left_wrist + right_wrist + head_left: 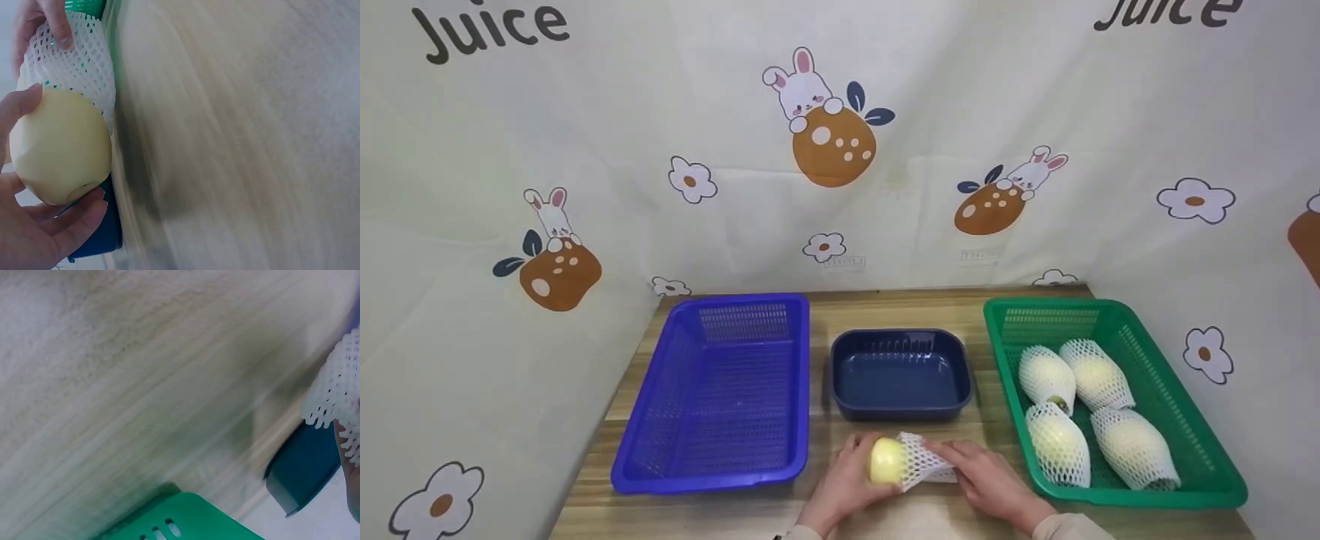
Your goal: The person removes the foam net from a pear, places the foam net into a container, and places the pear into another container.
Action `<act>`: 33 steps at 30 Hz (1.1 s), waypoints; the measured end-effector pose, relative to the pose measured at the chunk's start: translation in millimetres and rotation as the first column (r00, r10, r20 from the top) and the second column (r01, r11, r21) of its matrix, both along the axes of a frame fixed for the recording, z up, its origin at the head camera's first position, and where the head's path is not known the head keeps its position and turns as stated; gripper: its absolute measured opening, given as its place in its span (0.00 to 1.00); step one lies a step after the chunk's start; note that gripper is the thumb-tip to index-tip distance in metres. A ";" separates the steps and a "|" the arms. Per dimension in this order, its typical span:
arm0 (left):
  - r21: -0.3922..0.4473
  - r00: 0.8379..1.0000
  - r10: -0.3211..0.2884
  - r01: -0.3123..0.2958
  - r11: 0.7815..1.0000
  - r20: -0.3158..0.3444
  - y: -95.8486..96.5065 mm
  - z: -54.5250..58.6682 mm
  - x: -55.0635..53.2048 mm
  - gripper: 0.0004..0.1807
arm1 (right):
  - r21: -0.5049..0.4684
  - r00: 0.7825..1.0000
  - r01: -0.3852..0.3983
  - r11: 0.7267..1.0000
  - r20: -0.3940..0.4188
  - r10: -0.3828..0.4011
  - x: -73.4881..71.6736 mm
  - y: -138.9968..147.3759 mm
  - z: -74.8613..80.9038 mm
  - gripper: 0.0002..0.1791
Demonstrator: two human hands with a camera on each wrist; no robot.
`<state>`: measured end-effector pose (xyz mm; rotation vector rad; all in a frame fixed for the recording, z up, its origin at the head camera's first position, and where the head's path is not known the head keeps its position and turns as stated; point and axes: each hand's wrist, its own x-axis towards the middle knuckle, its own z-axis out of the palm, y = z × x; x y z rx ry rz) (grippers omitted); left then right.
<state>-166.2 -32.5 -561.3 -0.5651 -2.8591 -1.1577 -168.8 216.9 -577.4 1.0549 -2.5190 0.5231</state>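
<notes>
A smooth, pale yellow round fruit (887, 460) is held sideways low over the table by my left hand (849, 480). In the left wrist view its thumb lies on one side of the fruit (62, 146) and its fingers curl round the dimpled end. A white foam net sleeve (916, 462) covers only the fruit's other end. My right hand (986, 474) pinches the loose part of that sleeve, thumb on one face. At the right edge of the right wrist view, the sleeve's frayed end (323, 402) shows beside part of the hand.
A blue-purple basket (739, 409) stands at the left with nothing in it. Behind the hands sits a dark blue dish (901, 411). The green basket (1155, 375) at the right holds several net-wrapped fruits (1057, 442). A printed cloth (930, 247) surrounds the wooden table (892, 304).
</notes>
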 end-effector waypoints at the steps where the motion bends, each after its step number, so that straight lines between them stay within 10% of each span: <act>1: -0.007 1.000 0.008 -0.008 1.000 -0.012 -0.4 1.9 0.4 0.39 | -0.002 1.000 0.012 1.000 0.002 -0.012 0.3 0.0 1.4 0.36; 33: -0.070 0.962 0.088 -0.109 0.992 -0.257 -37.4 88.7 -13.2 0.41 | -0.200 0.973 -0.033 0.979 -0.229 -0.014 -19.7 -12.9 101.9 0.23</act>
